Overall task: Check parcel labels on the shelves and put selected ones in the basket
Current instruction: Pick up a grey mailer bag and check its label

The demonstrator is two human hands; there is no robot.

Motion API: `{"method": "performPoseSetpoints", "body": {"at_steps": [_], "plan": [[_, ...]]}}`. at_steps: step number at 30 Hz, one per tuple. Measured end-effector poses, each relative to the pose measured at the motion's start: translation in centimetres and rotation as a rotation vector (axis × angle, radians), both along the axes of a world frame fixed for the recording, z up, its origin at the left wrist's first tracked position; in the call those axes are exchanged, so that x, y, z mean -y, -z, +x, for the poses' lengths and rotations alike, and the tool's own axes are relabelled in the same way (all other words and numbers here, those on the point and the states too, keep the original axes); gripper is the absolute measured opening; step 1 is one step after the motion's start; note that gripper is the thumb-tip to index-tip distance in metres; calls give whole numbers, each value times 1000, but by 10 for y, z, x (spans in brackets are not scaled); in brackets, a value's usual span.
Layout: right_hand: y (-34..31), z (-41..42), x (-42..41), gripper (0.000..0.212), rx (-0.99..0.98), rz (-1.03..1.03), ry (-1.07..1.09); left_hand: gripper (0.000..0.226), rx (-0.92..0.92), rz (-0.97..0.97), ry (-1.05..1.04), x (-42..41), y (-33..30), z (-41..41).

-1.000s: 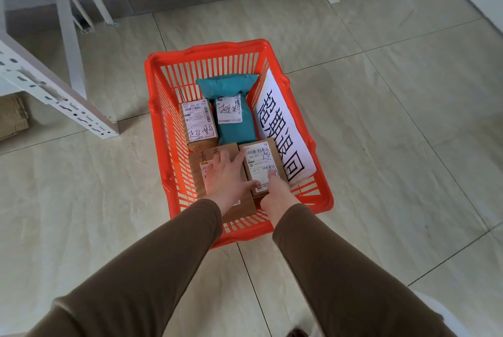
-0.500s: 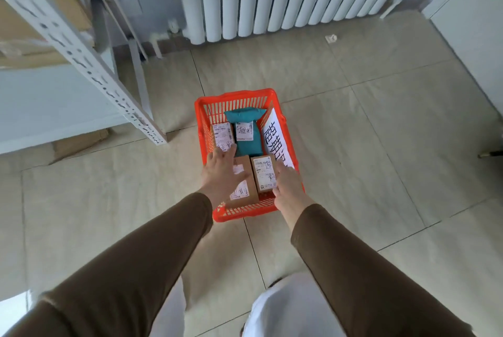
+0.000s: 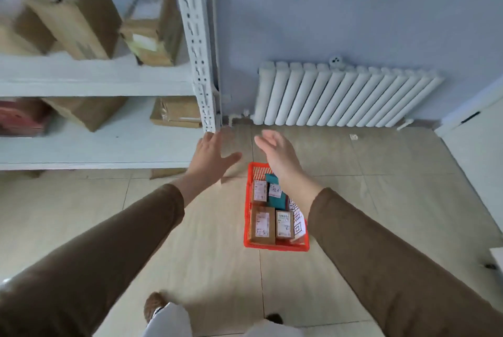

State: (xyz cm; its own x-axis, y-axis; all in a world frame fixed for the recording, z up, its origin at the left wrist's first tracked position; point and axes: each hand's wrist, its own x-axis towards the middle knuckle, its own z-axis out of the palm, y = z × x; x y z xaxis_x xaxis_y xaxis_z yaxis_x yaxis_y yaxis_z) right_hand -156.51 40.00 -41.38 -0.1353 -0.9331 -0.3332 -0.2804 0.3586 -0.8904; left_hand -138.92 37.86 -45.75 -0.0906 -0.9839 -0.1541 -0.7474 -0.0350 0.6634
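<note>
Both hands empty, fingers spread: left hand [image 3: 211, 158] in front of the shelf post [image 3: 196, 37], right hand [image 3: 280, 157] over the far rim of the orange basket [image 3: 247, 217]. Basket on the floor at 6 o'clock from the radiator [image 3: 345, 95], holding three labelled brown boxes, a teal parcel [image 3: 276, 196] and a white sheet (text unreadable). Cardboard parcels [image 3: 81, 15] on the shelves at 10 o'clock, blurred.

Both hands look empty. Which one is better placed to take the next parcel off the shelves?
Left, probably. The left hand is open beside the shelf post, nearest the flat box. The right hand is over the basket, farther away.
</note>
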Motion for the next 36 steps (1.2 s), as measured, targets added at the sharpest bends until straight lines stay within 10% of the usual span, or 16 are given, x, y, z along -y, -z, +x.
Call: {"method": "performPoseSetpoints", "body": {"at_steps": [21,36], "plan": [[-163,438,25,23,33,-327,-576,10,-246,-245,-359,-69,-198,502],[-165,681,159,16,116,-373,-830,23,-314,-273,-654,-6,-199,714]]}}
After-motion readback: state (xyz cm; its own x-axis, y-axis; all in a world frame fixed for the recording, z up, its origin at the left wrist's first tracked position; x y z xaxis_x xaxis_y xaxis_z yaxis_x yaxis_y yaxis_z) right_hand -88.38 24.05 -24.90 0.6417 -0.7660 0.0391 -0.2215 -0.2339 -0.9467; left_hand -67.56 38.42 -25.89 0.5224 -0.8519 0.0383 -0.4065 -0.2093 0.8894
